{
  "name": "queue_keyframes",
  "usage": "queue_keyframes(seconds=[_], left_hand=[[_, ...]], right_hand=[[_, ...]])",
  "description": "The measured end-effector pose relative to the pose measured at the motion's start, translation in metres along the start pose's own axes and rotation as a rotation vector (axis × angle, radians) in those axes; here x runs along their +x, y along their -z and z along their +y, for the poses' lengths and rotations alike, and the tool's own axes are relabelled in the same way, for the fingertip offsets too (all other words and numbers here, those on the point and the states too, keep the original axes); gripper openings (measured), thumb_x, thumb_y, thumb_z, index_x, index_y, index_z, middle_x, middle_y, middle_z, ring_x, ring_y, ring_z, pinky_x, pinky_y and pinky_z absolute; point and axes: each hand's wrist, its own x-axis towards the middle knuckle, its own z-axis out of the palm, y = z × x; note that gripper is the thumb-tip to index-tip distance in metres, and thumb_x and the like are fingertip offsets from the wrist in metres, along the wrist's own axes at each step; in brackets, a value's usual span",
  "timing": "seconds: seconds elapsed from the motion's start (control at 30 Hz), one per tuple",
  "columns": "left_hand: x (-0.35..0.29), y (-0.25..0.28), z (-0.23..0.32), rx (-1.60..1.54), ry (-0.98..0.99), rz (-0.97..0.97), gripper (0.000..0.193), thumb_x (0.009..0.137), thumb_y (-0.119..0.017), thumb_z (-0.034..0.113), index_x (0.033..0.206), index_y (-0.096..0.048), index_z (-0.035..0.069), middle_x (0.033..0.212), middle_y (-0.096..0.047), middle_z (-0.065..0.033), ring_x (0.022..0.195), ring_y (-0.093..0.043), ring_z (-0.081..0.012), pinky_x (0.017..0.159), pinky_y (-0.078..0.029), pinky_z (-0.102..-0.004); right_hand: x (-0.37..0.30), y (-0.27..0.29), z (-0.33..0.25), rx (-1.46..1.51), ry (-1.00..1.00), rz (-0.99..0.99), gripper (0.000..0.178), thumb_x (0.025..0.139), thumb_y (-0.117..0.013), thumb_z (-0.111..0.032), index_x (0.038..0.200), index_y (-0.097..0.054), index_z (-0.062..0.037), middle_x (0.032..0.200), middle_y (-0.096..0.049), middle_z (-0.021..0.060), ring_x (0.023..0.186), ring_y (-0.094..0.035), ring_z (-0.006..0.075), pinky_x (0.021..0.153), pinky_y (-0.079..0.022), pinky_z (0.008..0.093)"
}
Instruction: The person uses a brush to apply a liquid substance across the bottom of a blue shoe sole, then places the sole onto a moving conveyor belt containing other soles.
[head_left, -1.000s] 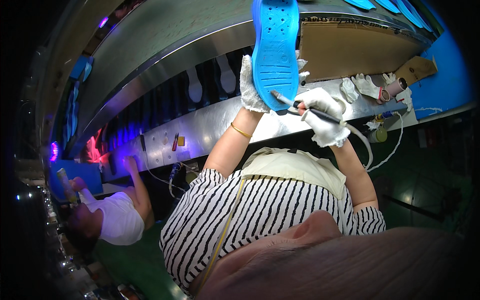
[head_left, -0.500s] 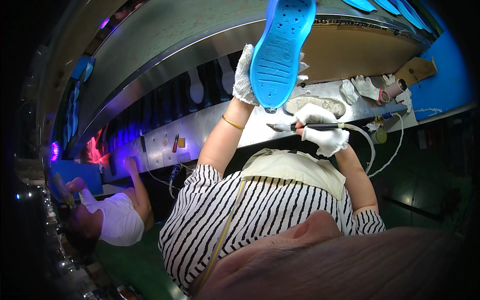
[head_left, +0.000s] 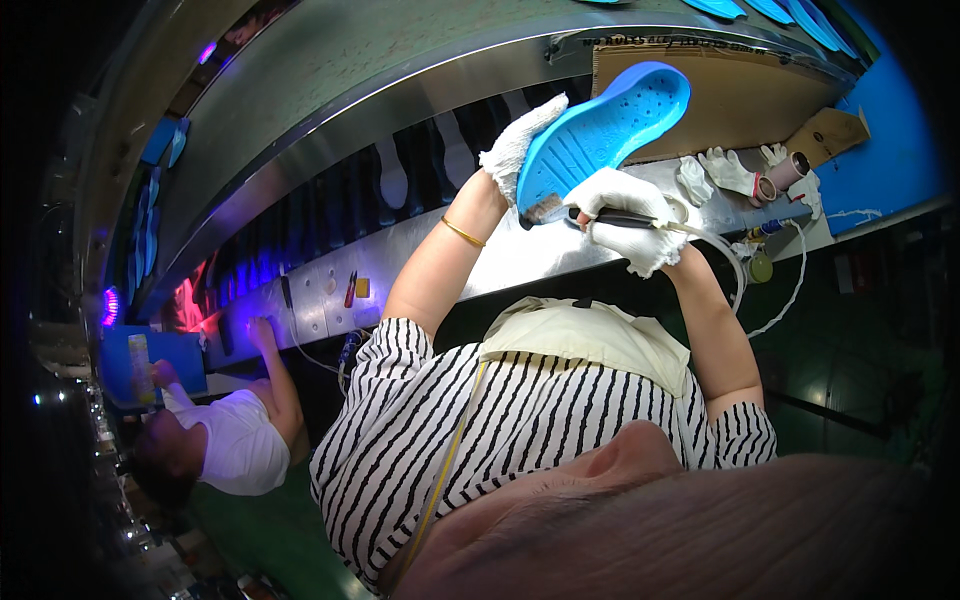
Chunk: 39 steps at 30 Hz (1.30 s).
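A bright blue shoe sole (head_left: 610, 125) is held tilted above the metal bench (head_left: 420, 255), its hollow, holed side facing me. My left hand (head_left: 525, 145), in a white knit glove, grips it along the heel's left side; some of its fingers are hidden behind the sole. In my gloved right hand (head_left: 635, 200) is a brush with a black handle (head_left: 622, 217) and a pale tube (head_left: 715, 245) trailing from its back end. Its bristles (head_left: 545, 208) lie against the near heel edge, partly blurred.
Beyond the bench runs a green conveyor belt (head_left: 340, 60) with blue soles (head_left: 715, 8) at the far right. A cardboard box (head_left: 700, 100), spare white gloves (head_left: 727, 172) and a pinkish roll (head_left: 788, 172) are at right. A co-worker (head_left: 245, 440) sits at left.
The sole has come lower and nearer, its toe swinging to the right. My right hand has moved up and left, bringing the brush from beside the sole onto its heel.
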Motion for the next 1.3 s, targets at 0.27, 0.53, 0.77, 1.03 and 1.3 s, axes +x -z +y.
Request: queue_keyframes(seconds=[0.27, 0.53, 0.77, 1.03, 1.3], left_hand=[[-0.004, -0.011, -0.005, 0.195, 0.1, -0.056, 0.041, 0.091, -0.058, 0.038, 0.11, -0.062, 0.002, 0.101, -0.067, -0.012, 0.087, -0.066, -0.02, 0.078, -0.055, -0.031], [0.007, -0.004, -0.01, 0.389, 0.187, -0.113, 0.056, 0.089, -0.055, 0.048, 0.12, -0.056, 0.001, 0.107, -0.065, -0.016, 0.086, -0.067, -0.0216, 0.073, -0.057, -0.0355], [0.007, -0.005, -0.011, 0.257, 0.188, -0.106, 0.043, 0.093, -0.054, 0.037, 0.118, -0.058, 0.002, 0.111, -0.064, -0.012, 0.096, -0.064, -0.0198, 0.084, -0.054, -0.0317], [0.001, -0.003, -0.031, -0.21, 0.109, -0.244, 0.056, 0.093, -0.047, 0.048, 0.12, -0.055, 0.0, 0.107, -0.064, -0.0184, 0.089, -0.066, -0.0282, 0.08, -0.056, -0.0379], [-0.003, 0.008, -0.06, -0.28, 0.142, -0.259, 0.075, 0.092, -0.035, 0.058, 0.141, -0.033, 0.001, 0.131, -0.048, -0.0253, 0.115, -0.053, -0.0429, 0.094, -0.045, -0.0544]], right_hand=[[0.002, 0.029, -0.006, -0.069, -0.291, -0.178, 0.009, 0.068, -0.063, -0.001, 0.076, -0.061, -0.0018, 0.08, -0.064, 0.0045, 0.078, -0.06, 0.0115, 0.072, -0.05, 0.0256], [-0.006, 0.037, 0.001, -0.163, -0.287, -0.191, 0.015, 0.065, -0.063, 0.0, 0.08, -0.062, -0.0044, 0.081, -0.063, 0.0045, 0.075, -0.059, 0.0154, 0.072, -0.049, 0.0269], [-0.007, 0.041, -0.014, 0.086, -0.335, -0.062, 0.01, 0.072, -0.066, 0.0, 0.081, -0.061, -0.0044, 0.084, -0.064, 0.004, 0.085, -0.062, 0.0125, 0.079, -0.051, 0.0279], [-0.013, 0.038, -0.014, 0.177, -0.383, 0.185, 0.014, 0.076, -0.071, -0.002, 0.086, -0.062, -0.0016, 0.086, -0.066, 0.0046, 0.08, -0.062, 0.0097, 0.074, -0.051, 0.0248], [-0.014, 0.108, 0.042, 0.113, -0.273, 0.754, 0.015, 0.082, -0.064, 0.005, 0.094, -0.064, -0.004, 0.088, -0.066, 0.0073, 0.074, -0.062, 0.0087, 0.067, -0.051, 0.0218]])
